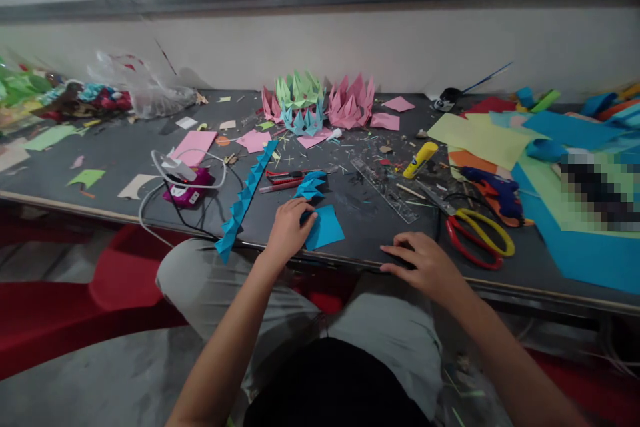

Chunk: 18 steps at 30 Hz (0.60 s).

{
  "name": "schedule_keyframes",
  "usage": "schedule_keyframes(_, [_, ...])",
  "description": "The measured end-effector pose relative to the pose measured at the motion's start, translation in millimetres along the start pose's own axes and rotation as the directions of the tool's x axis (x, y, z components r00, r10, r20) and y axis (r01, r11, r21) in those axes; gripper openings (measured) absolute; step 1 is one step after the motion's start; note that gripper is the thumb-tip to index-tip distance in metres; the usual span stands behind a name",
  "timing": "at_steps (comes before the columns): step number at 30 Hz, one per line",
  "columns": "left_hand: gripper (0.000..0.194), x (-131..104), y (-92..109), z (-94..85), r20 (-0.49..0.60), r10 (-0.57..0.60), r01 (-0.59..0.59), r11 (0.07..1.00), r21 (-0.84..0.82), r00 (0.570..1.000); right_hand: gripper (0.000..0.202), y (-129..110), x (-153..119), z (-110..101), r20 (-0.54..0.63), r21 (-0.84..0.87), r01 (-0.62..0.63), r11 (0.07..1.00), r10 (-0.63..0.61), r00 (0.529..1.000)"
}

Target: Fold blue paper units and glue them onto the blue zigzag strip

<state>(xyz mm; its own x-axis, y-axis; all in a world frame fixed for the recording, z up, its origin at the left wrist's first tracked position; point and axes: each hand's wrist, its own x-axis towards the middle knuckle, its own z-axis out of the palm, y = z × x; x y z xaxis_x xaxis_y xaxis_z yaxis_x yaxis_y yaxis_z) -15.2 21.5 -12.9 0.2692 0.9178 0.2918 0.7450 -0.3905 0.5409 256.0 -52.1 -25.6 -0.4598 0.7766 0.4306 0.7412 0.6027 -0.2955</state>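
A small square of blue paper (pixel 327 228) lies near the table's front edge. My left hand (pixel 290 232) rests at its left side, fingers bent, with the thumb over the paper's edge and a gap between thumb and forefinger. Just beyond the fingertips sits a folded blue paper piece (pixel 311 185). To the left, a long pleated strip of blue paper (pixel 246 203) reaches past the table edge. My right hand (pixel 420 263) hovers at the front edge, fingers apart, holding nothing.
Right of centre lie a clear ruler (pixel 385 190), a glue stick (pixel 421 160), scissors (pixel 480 237), a glue gun (pixel 493 190) and coloured sheets (pixel 575 240). Red cutters (pixel 285 180), a purple power block (pixel 189 190) with cables, and folded paper crowns (pixel 351 103) stand farther left and back.
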Motion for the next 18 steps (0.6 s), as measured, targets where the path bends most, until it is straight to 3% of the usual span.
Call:
schedule_keyframes(7, [0.009, -4.2, 0.9, 2.2, -0.204, 0.041, -0.065, 0.991, -0.113, 0.978, 0.01, -20.1, -12.9, 15.4, -0.159, 0.016, 0.028, 0.999, -0.025, 0.987])
schedule_keyframes(11, [0.012, -8.2, 0.1, 2.4, -0.183, 0.037, -0.065, 0.987, -0.15, 0.983, 0.01, -29.7, -18.9, 12.8, -0.175, 0.051, -0.037, 0.998, 0.046, 0.984])
schedule_keyframes(14, [0.016, -10.6, -1.0, 2.4, -0.087, 0.022, -0.034, 0.989, -0.146, 0.996, 0.016, -22.6, -35.1, -9.3, -0.113, 0.098, -0.115, 0.988, 0.126, 0.986])
schedule_keyframes(16, [0.018, -10.9, -1.5, 2.5, -0.034, 0.022, -0.026, 0.991, -0.128, 0.999, 0.024, -10.9, -53.1, -32.3, 0.046, 0.111, -0.191, 0.975, 0.187, 0.981])
schedule_keyframes(18, [0.019, -9.9, -1.4, 2.4, -0.001, 0.032, -0.032, 0.991, -0.129, 0.999, 0.032, 1.9, -72.3, -56.9, 0.173, 0.064, -0.291, 0.954, 0.277, 0.945])
